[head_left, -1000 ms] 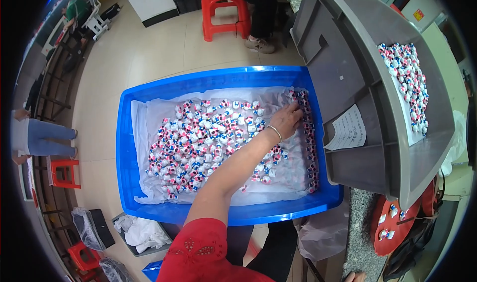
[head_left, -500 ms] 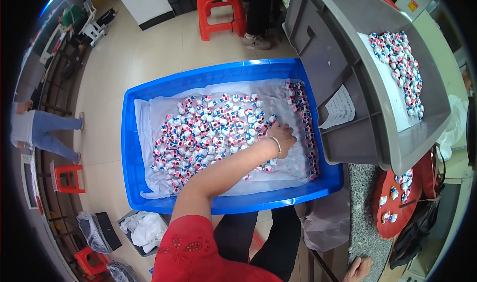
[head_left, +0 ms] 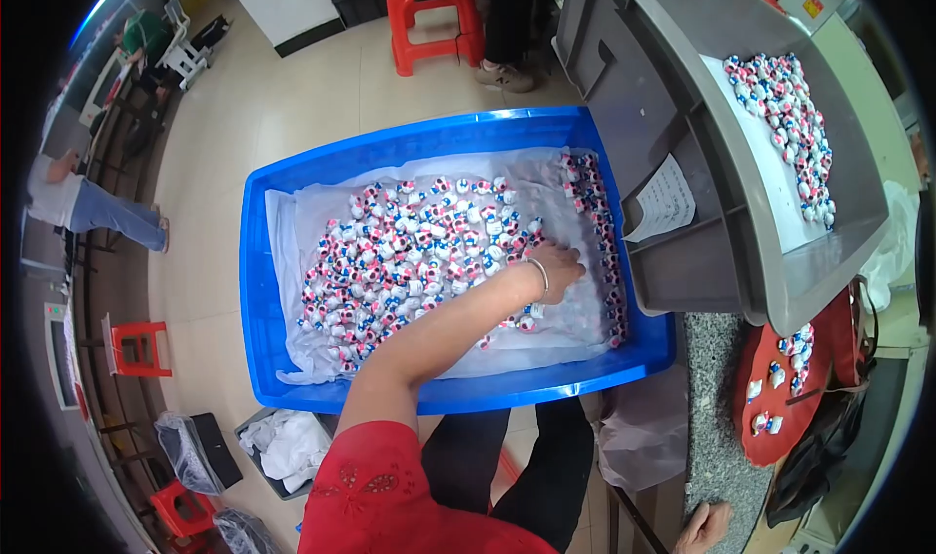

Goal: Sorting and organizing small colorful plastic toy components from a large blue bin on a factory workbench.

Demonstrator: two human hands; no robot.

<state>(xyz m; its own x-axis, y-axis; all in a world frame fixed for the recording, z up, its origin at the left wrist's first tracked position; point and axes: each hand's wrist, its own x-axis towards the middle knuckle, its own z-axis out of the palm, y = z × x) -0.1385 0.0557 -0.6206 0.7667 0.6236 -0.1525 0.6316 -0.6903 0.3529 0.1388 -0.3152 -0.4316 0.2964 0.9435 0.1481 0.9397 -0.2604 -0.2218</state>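
Note:
My left hand [head_left: 558, 269], with a bracelet at the wrist, reaches palm down into the blue tub [head_left: 468, 396]. Its fingers are spread over the translucent white liner [head_left: 561, 335], between the main heap and the row at the right wall. Small white, blue and pink figures [head_left: 409, 252] make up that heap; one touches or lies close to the hand's far side. No figure shows in its grasp, though its underside is hidden. At the lower right, my right hand [head_left: 704, 528] rests with curled fingers on the speckled stone counter [head_left: 717, 427]; what lies inside it is hidden.
A grey bin [head_left: 673, 154] with more figures [head_left: 790, 125] stands tilted at the right. Below it, a red tray [head_left: 770, 398] carries several figures. Beyond the tub a person sits by a red stool [head_left: 434, 27]; another person [head_left: 107, 208] stands at the left.
My left hand stays over nearly the same spot, its fingers slightly flatter. The person at the left has shifted position. My right hand has not visibly moved.

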